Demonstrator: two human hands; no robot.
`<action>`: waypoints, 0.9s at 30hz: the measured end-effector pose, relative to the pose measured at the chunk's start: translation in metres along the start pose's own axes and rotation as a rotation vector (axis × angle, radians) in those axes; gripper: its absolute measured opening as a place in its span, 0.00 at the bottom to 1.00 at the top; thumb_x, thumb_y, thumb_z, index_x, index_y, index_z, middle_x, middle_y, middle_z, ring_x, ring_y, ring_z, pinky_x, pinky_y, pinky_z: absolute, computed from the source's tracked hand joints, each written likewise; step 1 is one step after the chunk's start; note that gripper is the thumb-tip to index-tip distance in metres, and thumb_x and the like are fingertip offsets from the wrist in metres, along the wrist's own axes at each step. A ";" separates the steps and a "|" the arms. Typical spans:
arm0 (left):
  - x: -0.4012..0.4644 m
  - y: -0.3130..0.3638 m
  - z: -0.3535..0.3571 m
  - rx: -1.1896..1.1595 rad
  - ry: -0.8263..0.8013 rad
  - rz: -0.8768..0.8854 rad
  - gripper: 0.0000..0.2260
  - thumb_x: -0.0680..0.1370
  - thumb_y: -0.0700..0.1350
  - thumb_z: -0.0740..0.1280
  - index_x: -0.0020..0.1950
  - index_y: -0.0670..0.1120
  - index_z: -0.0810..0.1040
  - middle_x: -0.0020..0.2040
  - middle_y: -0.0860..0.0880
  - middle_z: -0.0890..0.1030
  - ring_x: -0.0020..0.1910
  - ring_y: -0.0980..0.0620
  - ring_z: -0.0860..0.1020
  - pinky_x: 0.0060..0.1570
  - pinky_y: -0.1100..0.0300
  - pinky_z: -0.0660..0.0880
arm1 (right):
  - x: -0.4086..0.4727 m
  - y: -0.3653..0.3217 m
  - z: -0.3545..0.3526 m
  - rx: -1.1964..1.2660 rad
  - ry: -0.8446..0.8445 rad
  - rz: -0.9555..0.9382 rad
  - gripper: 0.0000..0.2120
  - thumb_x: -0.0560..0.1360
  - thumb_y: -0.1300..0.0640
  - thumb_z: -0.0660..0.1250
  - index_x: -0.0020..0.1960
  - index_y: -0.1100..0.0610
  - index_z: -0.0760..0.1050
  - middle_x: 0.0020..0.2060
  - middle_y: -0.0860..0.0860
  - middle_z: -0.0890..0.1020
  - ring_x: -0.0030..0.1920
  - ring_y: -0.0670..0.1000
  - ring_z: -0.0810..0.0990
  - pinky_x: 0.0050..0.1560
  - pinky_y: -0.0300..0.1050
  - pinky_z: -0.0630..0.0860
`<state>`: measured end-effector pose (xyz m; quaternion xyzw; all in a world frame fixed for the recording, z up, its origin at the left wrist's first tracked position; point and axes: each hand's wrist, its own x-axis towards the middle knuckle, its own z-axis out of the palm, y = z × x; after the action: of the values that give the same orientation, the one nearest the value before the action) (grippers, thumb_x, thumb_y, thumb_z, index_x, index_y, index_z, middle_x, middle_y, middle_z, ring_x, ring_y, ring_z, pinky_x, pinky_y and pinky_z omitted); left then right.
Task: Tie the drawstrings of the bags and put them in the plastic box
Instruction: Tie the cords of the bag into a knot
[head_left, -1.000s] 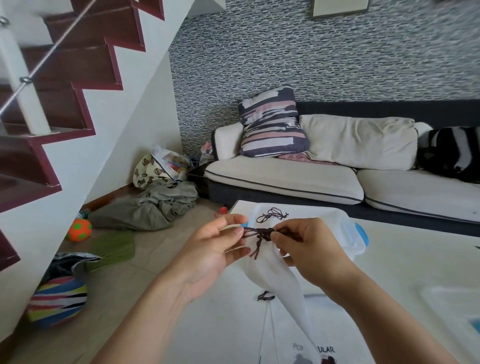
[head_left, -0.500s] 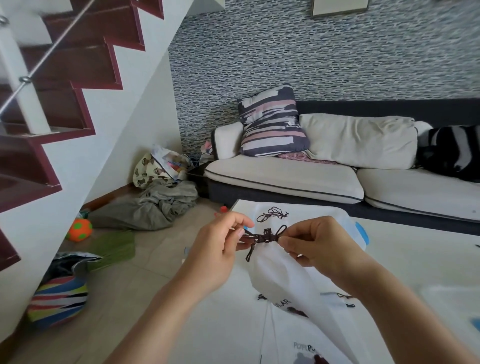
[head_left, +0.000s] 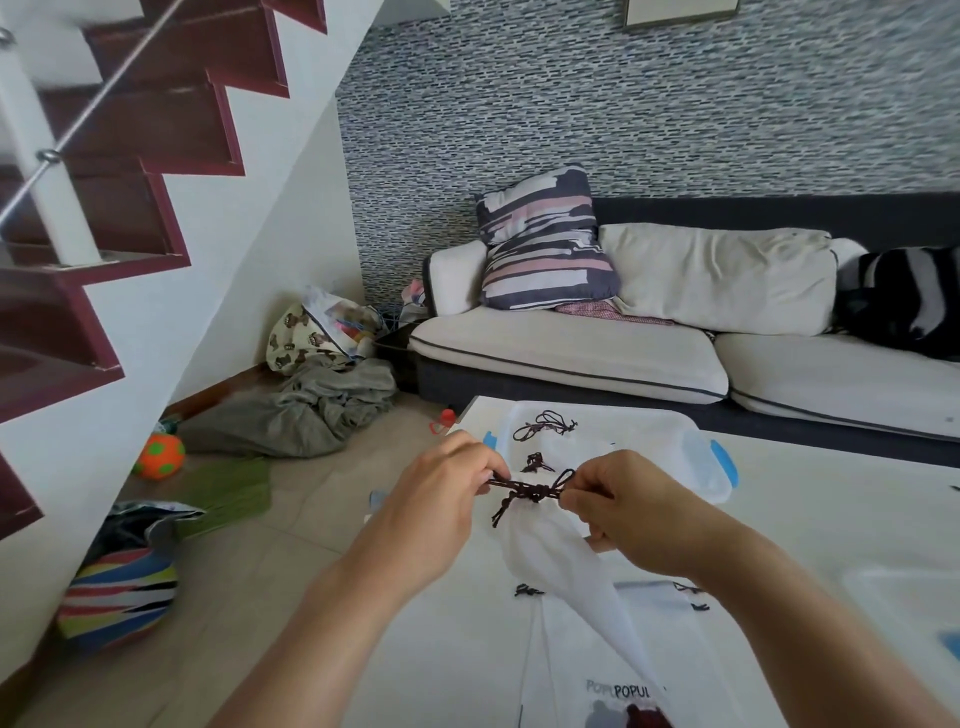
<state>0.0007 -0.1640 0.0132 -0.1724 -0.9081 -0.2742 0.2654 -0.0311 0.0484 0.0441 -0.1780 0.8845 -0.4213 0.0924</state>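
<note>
The white bag hangs above the counter, its dark drawstring knotted at the neck. Left hand and right hand each pinch a cord end with curled fingers. The plastic box sits just behind, holding tied bags.

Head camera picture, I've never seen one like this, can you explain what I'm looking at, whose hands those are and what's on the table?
There is no machine here. The camera sits on a person's head and looks forward and down, so the two arms reaching in from below are the wearer's own. The left hand and the right hand each pinch one side of a dark drawstring, pulling a knot at the neck of a white bag held above a white table. On the table behind it stands a clear plastic box with blue clips, holding bags with dark strings. More flat bags lie near the wearer. Beyond are a sofa and stairs.
</note>
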 end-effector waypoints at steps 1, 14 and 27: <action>0.000 0.000 0.001 -0.002 0.000 -0.001 0.12 0.81 0.34 0.62 0.52 0.46 0.83 0.49 0.52 0.78 0.46 0.57 0.81 0.47 0.68 0.76 | 0.001 0.001 0.000 0.009 0.009 0.007 0.13 0.80 0.61 0.65 0.37 0.61 0.76 0.30 0.50 0.74 0.30 0.45 0.76 0.35 0.34 0.78; 0.004 -0.006 0.016 -0.086 0.209 -0.128 0.14 0.81 0.32 0.60 0.48 0.49 0.79 0.46 0.52 0.79 0.46 0.56 0.79 0.50 0.64 0.77 | 0.002 -0.005 0.011 0.181 0.164 -0.083 0.11 0.80 0.61 0.65 0.40 0.62 0.78 0.28 0.47 0.73 0.28 0.44 0.70 0.34 0.36 0.73; 0.004 -0.007 0.019 -0.250 0.211 -0.200 0.16 0.82 0.32 0.58 0.44 0.49 0.79 0.45 0.52 0.79 0.44 0.57 0.82 0.46 0.63 0.81 | 0.006 -0.001 0.015 0.475 0.126 0.025 0.08 0.78 0.68 0.64 0.45 0.71 0.79 0.34 0.57 0.79 0.33 0.48 0.79 0.36 0.36 0.79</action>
<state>-0.0134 -0.1577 -0.0011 -0.0832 -0.8468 -0.4262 0.3072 -0.0319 0.0345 0.0355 -0.1138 0.7666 -0.6266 0.0814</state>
